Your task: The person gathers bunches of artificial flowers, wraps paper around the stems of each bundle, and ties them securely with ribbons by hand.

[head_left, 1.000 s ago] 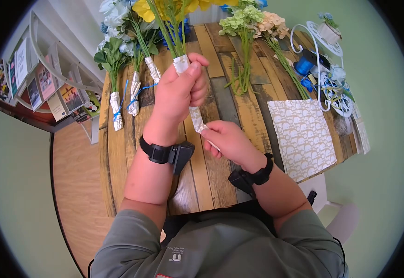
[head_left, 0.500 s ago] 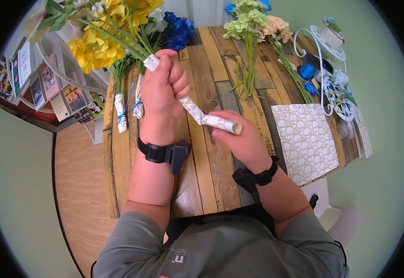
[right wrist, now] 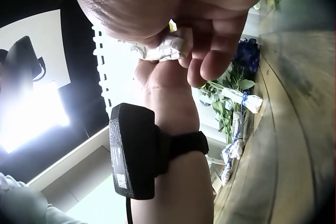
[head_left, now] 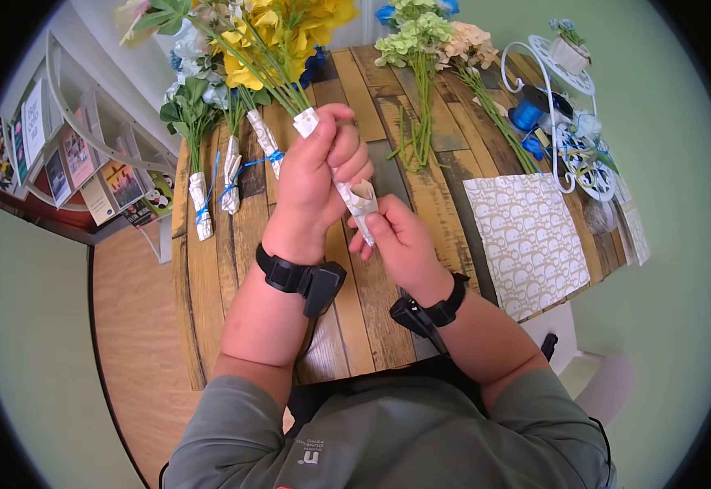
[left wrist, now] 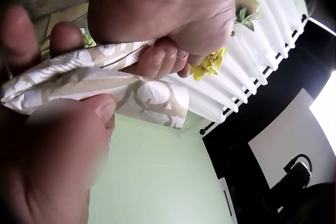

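Note:
The left hand (head_left: 320, 167) grips the paper-wrapped stems of a bouquet with yellow flowers (head_left: 278, 37), which stand above the fist. Below that fist the patterned paper wrap (head_left: 358, 204) folds back on itself, its rolled end turned up. Thumb and fingers of the right hand (head_left: 396, 244) pinch this folded part. In the left wrist view the paper (left wrist: 152, 98) lies creased between both hands, the right thumb pressing on it. The right wrist view shows a crumpled white end of the paper (right wrist: 176, 45) at the right hand's fingers (right wrist: 212, 66).
Three wrapped bunches tied with blue ribbon (head_left: 229, 175) lie on the left of the wooden table (head_left: 372, 334). Green hydrangeas (head_left: 416, 41), peach flowers (head_left: 468, 45), a patterned sheet (head_left: 526, 244), a blue ribbon spool (head_left: 528, 110) and a white metal stand (head_left: 571, 183) are farther right.
The bouquet tilted left, then swung back more upright. The right hand has folded the lower paper end up toward the left fist, where before it pointed down and then right.

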Demonstrator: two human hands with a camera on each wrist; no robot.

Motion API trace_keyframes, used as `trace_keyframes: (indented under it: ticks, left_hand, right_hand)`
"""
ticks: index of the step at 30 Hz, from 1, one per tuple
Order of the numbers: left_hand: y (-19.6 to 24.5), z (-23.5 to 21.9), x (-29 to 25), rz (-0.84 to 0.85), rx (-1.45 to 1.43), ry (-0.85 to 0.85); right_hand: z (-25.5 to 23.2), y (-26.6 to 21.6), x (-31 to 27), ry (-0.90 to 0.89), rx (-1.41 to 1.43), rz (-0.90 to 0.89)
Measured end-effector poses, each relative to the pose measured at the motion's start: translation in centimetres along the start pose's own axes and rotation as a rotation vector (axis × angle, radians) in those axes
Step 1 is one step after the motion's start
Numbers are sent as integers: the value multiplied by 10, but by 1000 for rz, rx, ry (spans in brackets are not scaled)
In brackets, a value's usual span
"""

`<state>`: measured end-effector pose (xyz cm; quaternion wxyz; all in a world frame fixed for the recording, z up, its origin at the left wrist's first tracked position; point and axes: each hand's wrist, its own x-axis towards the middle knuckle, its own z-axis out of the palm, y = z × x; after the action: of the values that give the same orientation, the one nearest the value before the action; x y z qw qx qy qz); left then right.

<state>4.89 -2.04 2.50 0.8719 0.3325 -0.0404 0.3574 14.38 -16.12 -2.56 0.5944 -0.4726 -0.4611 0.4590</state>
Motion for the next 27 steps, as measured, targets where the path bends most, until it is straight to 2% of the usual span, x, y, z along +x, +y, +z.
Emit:
trace_keyframes:
  ticks: [3,5,7,9,10,12,13,15,18,20,21,23,25,27]
  left_hand:
    - [-10,4,4,91,124,19]
    - [-12,3,2,1,69,-7]
    - [-12,-2,3,-10,53,-58]
    - [-12,-4,2,-25,37,-108]
    - [-11,-3,1,-55,71,-127]
    - [-10,-3,0,-86,103,-148]
    - [-9,-3,0,-109,171,-180]
    - [-6,-2,-1,-132,238,-213]
    - [-3,7,-3,-185,235,-152]
    - [-4,20,-2,-227,302,-8]
    - [-7,24,-4,-228,309,-16]
    - [-18,31,-7,-129,362,-22]
    - [-22,28,-6,-164,422,-61]
    - [-25,28,-8,-314,638,-95]
  right_hand:
    - [4,0,-1,68,46,-19]
    - [4,-6,1,81,105,25]
    - [3,-13,3,95,164,71]
    - [-2,-18,4,-2,308,174]
    - [-5,-16,4,1,310,174]
    - [-12,-9,4,-151,403,241]
    - [-11,-6,3,-149,402,241]
    - [-7,0,2,-152,427,203]
    - [-7,9,3,-132,459,101]
    - [-6,4,2,-64,459,72]
    - [-6,2,2,8,458,47]
    - [-8,2,4,34,458,16]
    - [-8,-3,5,68,456,-19]
    - [-3,-10,6,166,355,-28]
